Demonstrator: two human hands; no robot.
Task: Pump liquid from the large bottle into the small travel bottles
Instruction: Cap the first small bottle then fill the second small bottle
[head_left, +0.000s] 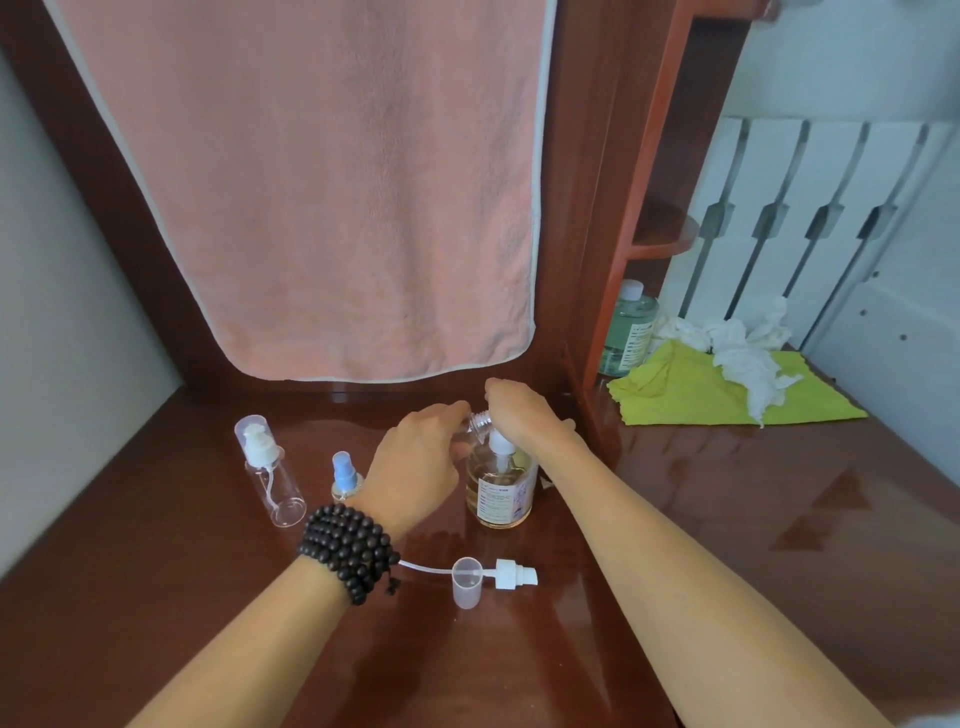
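At frame centre the large bottle (501, 486) wears a white label, print unreadable. Left hand (415, 465) grips a small clear bottle (478, 422); right hand (519, 410) covers the pump, fingers curled over it.

Around the large bottle (501, 483), bare table (727, 519) stretches open toward 3 o'clock and 4 o'clock. At 9 o'clock the blue-capped spray bottle (344, 475) and the clear pump bottle (270, 470) stand upright, near each other, narrowing that side. At 6 o'clock a loose pump head with its cap (493, 577) lies on the table. At 12 o'clock the hanging pink towel (332, 182) closes the back. At 2 o'clock the shelf post (613, 312) blocks, with yellow cloth (691, 395) and crumpled tissues (748, 364) beyond.
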